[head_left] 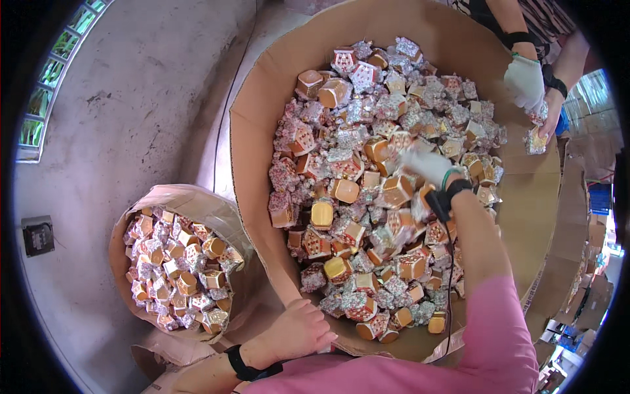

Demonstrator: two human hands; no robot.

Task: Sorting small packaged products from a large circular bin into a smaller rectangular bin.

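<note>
A large round cardboard bin (252, 151) holds a heap of small house-shaped ornaments (346, 190), red, white and tan, many bundled in shiny clear wrap. Over the middle of the heap is my right hand (430, 165) in a white glove. It is smeared by motion, so its fingers and anything in them are unclear. My left hand (300, 331) is bare and rests at the bin's near rim, its fingers curled. A small pale bit shows under the fingertips, too hidden to name. A black device with a cable (438, 205) hangs by my right wrist.
A smaller cardboard bin (118, 246) with similar ornaments stands at the left by a grey wall (157, 98). At the far right rim, another person's gloved hand (525, 82) and bare hand (552, 115) hold wrapped pieces. Stacked cartons (587, 302) stand beyond the right side.
</note>
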